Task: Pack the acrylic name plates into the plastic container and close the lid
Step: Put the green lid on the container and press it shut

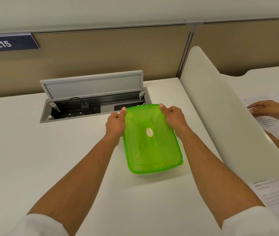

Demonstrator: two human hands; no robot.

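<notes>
I see bare white bench (33, 150) stretching wide to the outside of my left hand (115, 124), with the open cable hatch (91, 97) just beyond that hand's knuckles. My left hand grips the far-left corner of the green plastic container (152, 142), thumb up on the lid (145, 120), fingers curled round the rim. The container lies flat between my two hands, lid on, its long axis running from the hatch back toward me and slightly rightward. My right hand (174, 118) grips the far-right corner the same way. Outside my right hand the room is tight: a white divider (220, 108) stands close beside the container, and past it another person's hand (268, 109) rests on papers (271, 138)
</notes>
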